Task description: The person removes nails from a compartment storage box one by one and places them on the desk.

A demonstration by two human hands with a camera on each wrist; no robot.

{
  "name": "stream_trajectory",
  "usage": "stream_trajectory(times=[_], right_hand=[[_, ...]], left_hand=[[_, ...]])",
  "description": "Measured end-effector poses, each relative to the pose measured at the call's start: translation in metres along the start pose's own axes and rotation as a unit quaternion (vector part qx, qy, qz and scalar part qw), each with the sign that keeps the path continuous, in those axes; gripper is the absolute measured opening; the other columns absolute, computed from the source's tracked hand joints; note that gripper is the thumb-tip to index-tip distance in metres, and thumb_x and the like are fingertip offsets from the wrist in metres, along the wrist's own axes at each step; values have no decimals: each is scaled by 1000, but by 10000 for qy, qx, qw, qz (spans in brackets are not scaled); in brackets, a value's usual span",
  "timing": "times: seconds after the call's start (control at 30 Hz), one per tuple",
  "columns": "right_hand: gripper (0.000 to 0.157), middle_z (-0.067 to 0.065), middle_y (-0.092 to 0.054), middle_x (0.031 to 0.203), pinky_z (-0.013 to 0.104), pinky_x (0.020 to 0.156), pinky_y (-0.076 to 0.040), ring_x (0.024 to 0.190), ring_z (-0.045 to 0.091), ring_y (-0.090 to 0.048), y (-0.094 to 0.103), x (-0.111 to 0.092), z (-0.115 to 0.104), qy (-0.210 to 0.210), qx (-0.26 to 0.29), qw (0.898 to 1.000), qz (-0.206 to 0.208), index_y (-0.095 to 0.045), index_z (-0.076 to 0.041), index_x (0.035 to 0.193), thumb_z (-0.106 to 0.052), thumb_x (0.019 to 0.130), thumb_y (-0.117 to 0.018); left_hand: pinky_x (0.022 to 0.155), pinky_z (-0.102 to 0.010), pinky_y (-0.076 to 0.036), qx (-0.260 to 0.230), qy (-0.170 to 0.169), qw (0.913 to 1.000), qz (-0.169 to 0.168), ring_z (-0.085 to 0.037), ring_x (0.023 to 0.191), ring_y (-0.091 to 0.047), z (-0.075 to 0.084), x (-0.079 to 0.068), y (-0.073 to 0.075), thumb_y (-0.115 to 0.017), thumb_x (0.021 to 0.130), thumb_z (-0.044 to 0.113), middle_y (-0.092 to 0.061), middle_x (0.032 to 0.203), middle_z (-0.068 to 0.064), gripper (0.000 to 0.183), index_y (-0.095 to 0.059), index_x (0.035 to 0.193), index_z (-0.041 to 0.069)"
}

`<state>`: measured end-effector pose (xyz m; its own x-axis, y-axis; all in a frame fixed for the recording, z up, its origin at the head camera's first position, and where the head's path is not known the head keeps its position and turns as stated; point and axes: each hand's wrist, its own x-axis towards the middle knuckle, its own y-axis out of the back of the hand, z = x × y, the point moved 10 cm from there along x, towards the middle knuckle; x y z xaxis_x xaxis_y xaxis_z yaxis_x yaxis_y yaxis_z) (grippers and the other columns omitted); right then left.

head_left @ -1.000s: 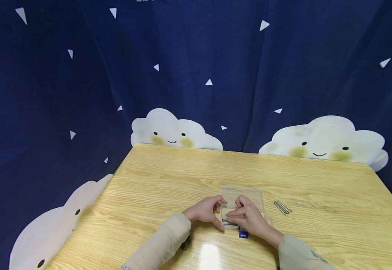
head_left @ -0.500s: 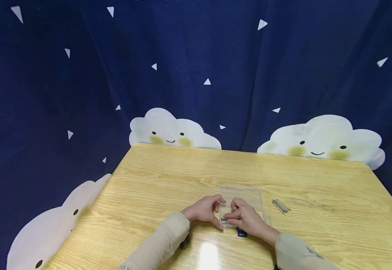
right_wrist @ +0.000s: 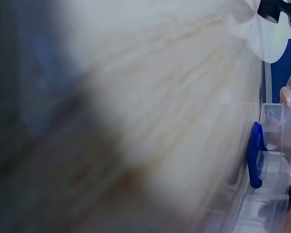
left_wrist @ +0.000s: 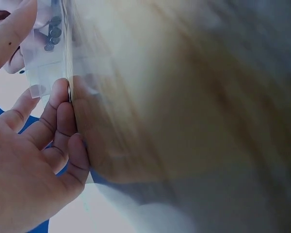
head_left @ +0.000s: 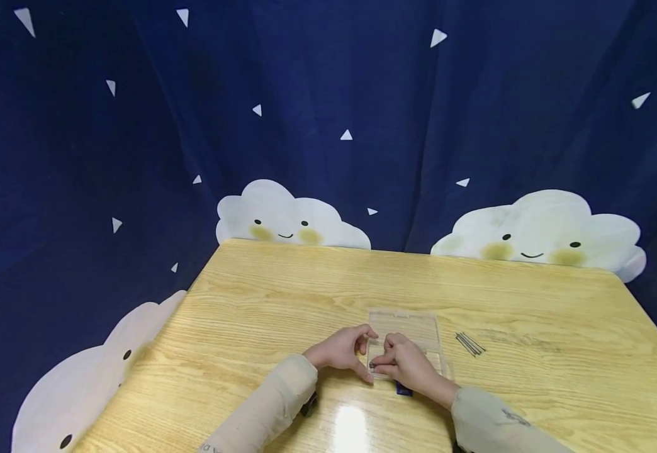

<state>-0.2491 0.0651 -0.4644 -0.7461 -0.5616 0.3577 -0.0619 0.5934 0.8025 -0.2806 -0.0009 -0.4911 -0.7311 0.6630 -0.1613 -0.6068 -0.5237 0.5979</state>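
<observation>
A clear plastic compartment box [head_left: 435, 360] lies on the table with its lid [head_left: 406, 322] laid back. My left hand [head_left: 338, 349] holds the box's left end, thumb at the near corner and fingers at the far one. Over the front compartment, my right hand [head_left: 412, 366] pinches a small bunch of nails [head_left: 372, 365] between thumb and fingers. Its fingers hide most of their length. In the left wrist view several round nail heads [left_wrist: 54, 34] show through the clear wall. A blue latch [right_wrist: 255, 155] hangs on the box's near side.
Several loose nails [head_left: 469, 344] lie side by side on the wooden table [head_left: 283, 289], right of the box. Behind the table hangs a dark blue curtain [head_left: 306, 94] with white triangles and clouds.
My right hand has shifted slightly left with the nails, toward the box's left end. The left hand keeps its hold. The camera view has moved a little.
</observation>
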Motion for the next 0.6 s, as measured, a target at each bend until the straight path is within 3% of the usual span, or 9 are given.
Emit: stream_trajectory(times=[0.33, 0.6], right_hand=[[9, -13, -34, 68, 18, 55, -31, 66, 4, -30, -1, 3, 1, -272, 50, 9996, -43, -76, -10, 77, -11, 68, -78], [9, -13, -33, 67, 18, 53, -29, 66, 4, -30, 2, 1, 1, -349, 49, 9991, 214, -76, -12, 73, -11, 65, -79]], left_hand=[[56, -19, -33, -19, 96, 9999, 97, -8, 59, -39, -2, 1, 1, -86, 58, 13, -51, 75, -3, 68, -51, 116, 9], [56, -19, -33, 28, 81, 9999, 78, -8, 58, -38, -3, 2, 0, -87, 58, 14, -50, 73, -1, 68, -51, 116, 10]])
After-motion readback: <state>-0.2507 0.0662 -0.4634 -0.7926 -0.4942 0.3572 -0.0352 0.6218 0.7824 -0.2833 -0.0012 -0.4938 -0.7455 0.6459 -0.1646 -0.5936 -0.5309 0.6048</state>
